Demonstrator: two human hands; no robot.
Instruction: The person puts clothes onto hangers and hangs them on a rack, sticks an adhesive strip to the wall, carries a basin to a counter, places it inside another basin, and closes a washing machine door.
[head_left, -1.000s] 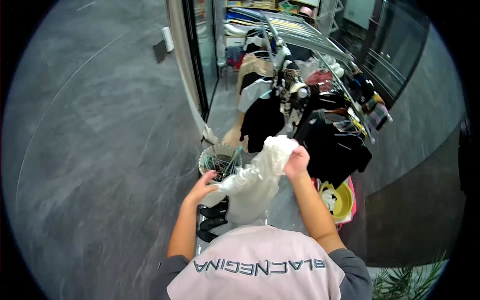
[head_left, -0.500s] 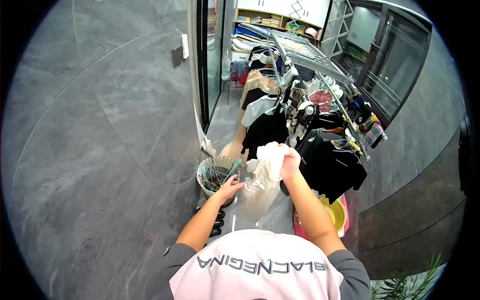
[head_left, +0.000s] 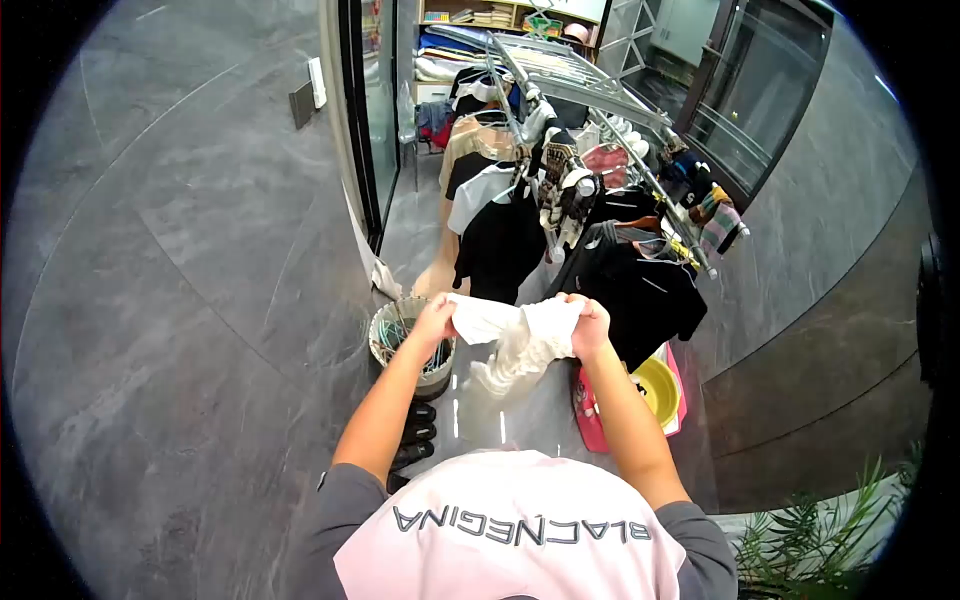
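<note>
A white, ruffled, partly sheer garment (head_left: 515,345) is stretched between my two hands in front of my chest. My left hand (head_left: 436,320) pinches its left end, above a round basket (head_left: 436,378) with several hangers inside. The other end is gripped by my right hand (head_left: 590,322), close to the black clothes (head_left: 640,295) that hang from a metal drying rack (head_left: 600,85). The garment's lower part hangs loose over the floor, crumpled and a little blurred.
Right of my right forearm, a yellow basin (head_left: 657,390) sits on a pink one (head_left: 590,428). Black shoes (head_left: 418,432) lie below the basket. A glass door (head_left: 375,120) stands at the upper left, a plant (head_left: 810,540) at the lower right.
My left hand has moved up and taken hold of the garment's left end. The garment, bunched at my right hand half a second ago, is now spread wider.
</note>
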